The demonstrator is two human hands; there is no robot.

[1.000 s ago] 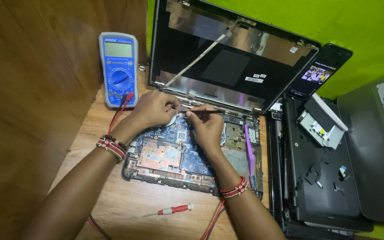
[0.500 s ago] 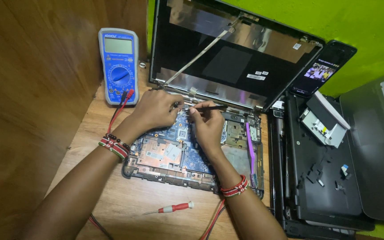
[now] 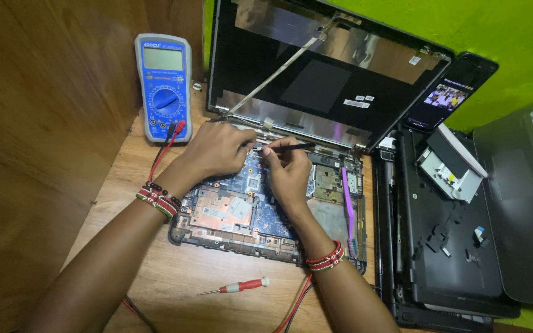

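- Two hands on the opened laptop base (image 3: 242,213): left hand (image 3: 217,151) pressing flat, grip spread; right hand (image 3: 288,166) pinching black probe (image 3: 288,147).
- Risk: probe tip slipping, bridging board contacts.

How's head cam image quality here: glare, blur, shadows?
Head view: sharp overall, no motion blur on the left hand or right hand. Soft glare on the foil strips of the laptop lid. Phone screen bright but not blown out. Even light, only faint shadows under the arms on the wooden table. Slight wide-angle bend at the edges.
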